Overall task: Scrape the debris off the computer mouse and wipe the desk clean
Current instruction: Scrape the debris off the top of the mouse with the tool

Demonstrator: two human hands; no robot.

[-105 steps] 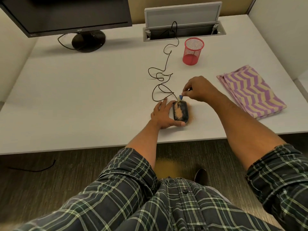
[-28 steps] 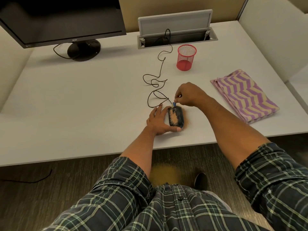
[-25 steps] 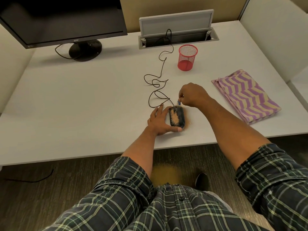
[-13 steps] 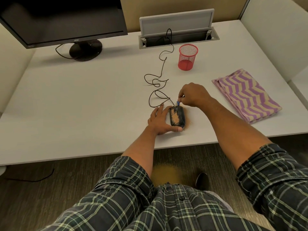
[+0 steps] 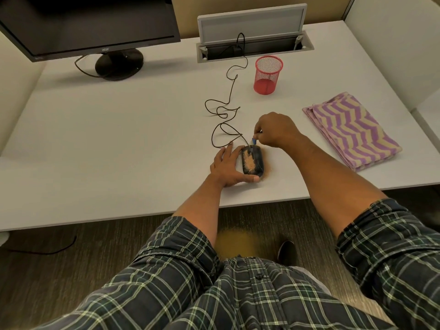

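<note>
A black wired computer mouse [image 5: 254, 163] lies near the front edge of the white desk [image 5: 119, 151], with tan sandy debris along its left half. My left hand [image 5: 227, 169] holds it from the left, fingers along its side and thumb curled round its near end. My right hand [image 5: 276, 132] pinches a small blue-tipped scraper [image 5: 253, 141], whose tip touches the far end of the mouse. A thin strip of tan debris [image 5: 266, 173] lies on the desk by the mouse's right side.
A folded purple-and-yellow zigzag cloth [image 5: 350, 132] lies to the right. A red mesh pen cup [image 5: 267, 75] stands behind, by the mouse cable [image 5: 226, 115] leading to an open cable hatch [image 5: 252, 32]. A monitor [image 5: 90, 25] stands at back left. Tan debris [image 5: 235, 241] lies on the floor.
My right hand has stayed at the far end of the mouse, making small moves with the scraper. The debris on the mouse has gathered toward its left half. My left hand keeps its hold.
</note>
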